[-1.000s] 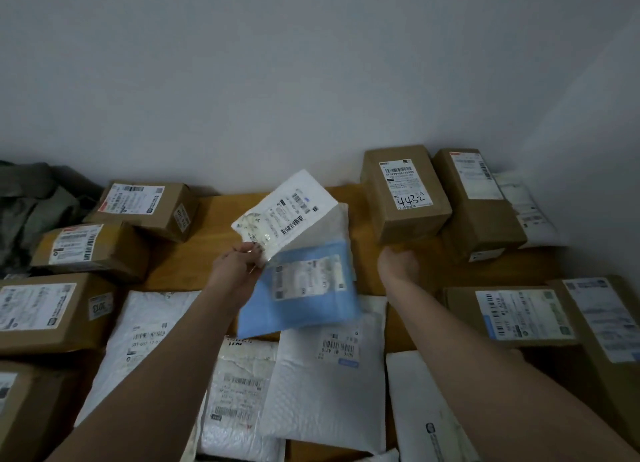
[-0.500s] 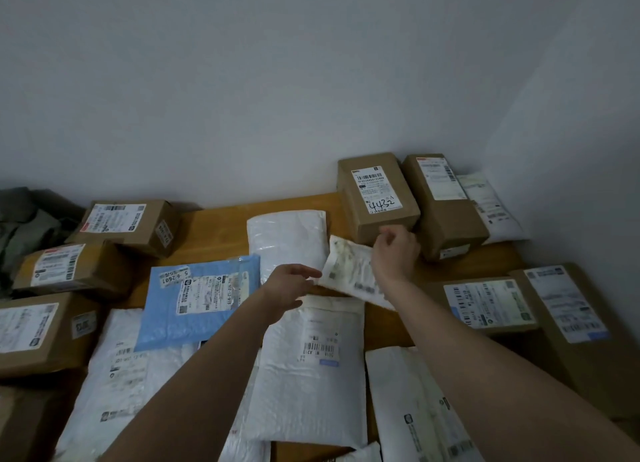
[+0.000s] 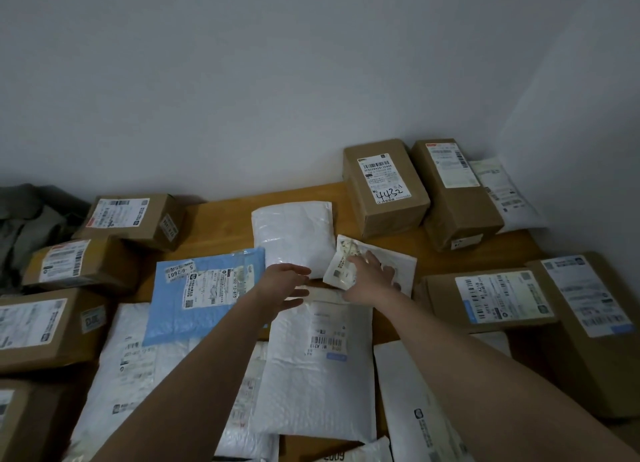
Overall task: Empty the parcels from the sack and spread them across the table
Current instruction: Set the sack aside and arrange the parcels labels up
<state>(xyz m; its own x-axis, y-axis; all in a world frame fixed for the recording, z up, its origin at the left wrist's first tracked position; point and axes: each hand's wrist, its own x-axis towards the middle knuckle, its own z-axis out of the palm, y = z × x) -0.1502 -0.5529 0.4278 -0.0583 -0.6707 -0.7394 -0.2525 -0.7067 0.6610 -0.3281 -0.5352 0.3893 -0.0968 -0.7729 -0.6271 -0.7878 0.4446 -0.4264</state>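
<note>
A small white flat parcel lies on the wooden table in the middle. My right hand rests flat on it with fingers spread. My left hand hovers just left of it, fingers relaxed and empty, over the top edge of a white bubble mailer. A blue mailer lies to the left, and another white mailer lies behind the hands. The sack is not in view.
Brown boxes line the left side, the back right and the right side. More white mailers cover the front. A grey cloth heap sits far left. Walls close the back and right.
The blue mailer was laid down at the left. The small white parcel passed from my left hand to my right and now lies on the table under my right hand.
</note>
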